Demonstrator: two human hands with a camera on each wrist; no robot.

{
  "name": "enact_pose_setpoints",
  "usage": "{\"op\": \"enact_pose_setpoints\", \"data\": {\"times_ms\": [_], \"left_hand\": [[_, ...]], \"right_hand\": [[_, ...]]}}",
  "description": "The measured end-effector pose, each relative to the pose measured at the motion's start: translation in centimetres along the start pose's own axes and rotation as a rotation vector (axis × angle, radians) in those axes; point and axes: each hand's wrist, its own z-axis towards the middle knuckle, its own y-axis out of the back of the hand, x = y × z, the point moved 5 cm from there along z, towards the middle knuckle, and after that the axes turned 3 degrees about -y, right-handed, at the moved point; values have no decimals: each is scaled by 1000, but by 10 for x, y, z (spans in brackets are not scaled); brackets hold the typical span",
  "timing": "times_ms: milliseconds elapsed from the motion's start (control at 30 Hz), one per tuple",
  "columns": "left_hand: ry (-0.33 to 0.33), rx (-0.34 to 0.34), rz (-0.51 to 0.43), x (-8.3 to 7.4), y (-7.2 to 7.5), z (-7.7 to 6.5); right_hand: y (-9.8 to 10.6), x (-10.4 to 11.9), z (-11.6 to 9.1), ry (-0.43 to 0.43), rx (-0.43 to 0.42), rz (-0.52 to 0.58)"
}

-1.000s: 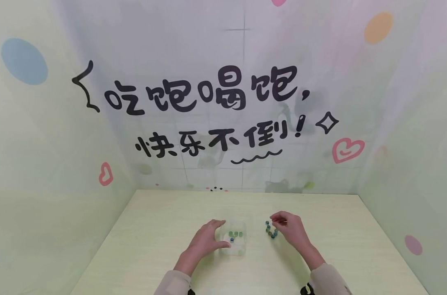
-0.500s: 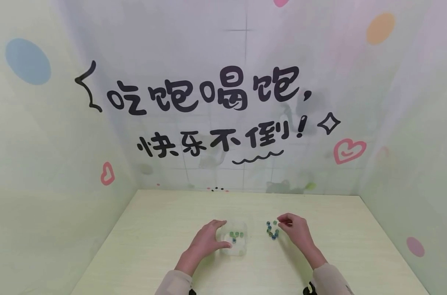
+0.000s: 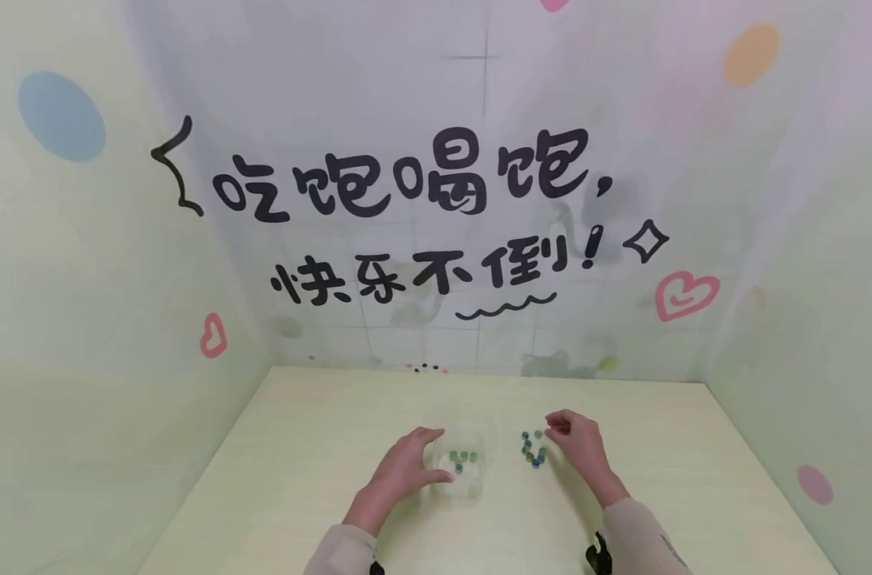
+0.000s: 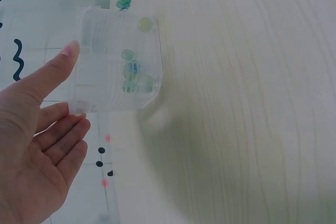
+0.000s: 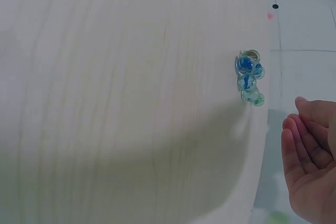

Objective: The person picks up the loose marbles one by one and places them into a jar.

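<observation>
A clear plastic box (image 3: 475,441) stands on the table with my left hand (image 3: 402,471) around its left side, thumb near, fingers at the far edge. In the left wrist view the thumb and fingers hold the box (image 4: 97,32) by its rim. Several green marbles (image 3: 463,456) and a blue one (image 3: 459,469) lie inside. To the right, several blue and green glass marbles (image 3: 527,449) form a curved, U-like line on the table. My right hand (image 3: 578,444) hovers just right of them, fingers loosely bent. Nothing shows between its fingertips in the right wrist view.
The pale wood table (image 3: 299,415) meets a back wall (image 3: 335,335) with printed lettering. Side walls (image 3: 788,399) enclose it on the left and right.
My right hand has drawn back to the right from the line's upper right end, where a green marble now lies uncovered. My left hand has kept its place on the box.
</observation>
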Motion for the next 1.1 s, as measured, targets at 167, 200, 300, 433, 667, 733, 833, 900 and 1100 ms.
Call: {"op": "enact_pose_setpoints", "data": {"times_ms": [167,200,300,433,667,733,833,900,1100], "left_hand": [[-1,-5,6,-1,0,-1],[-3,-5,7,-1,1,-1],[-5,-8,12,-2,1,-1],[-13,-11,13,-3,0,0],[-9,-15,17,-3,-1,1],[-7,-12,17,-2,-2,1],[-10,-9,23,-3,-1,1],[-10,-7,27,-4,-1,1],[-3,-10,24,-2,0,-1]], "right_hand": [[-4,-5,4,-14,13,15],[-5,-7,4,-19,14,20],[-6,-10,6,-24,19,27],[-6,-12,8,-21,17,28],[-10,-13,11,-33,57,2],[-13,-15,11,-45,77,-14],[-18,-17,12,-56,106,-30],[-21,-17,12,-58,117,-31],[-28,-17,12,-54,112,-20]]}}
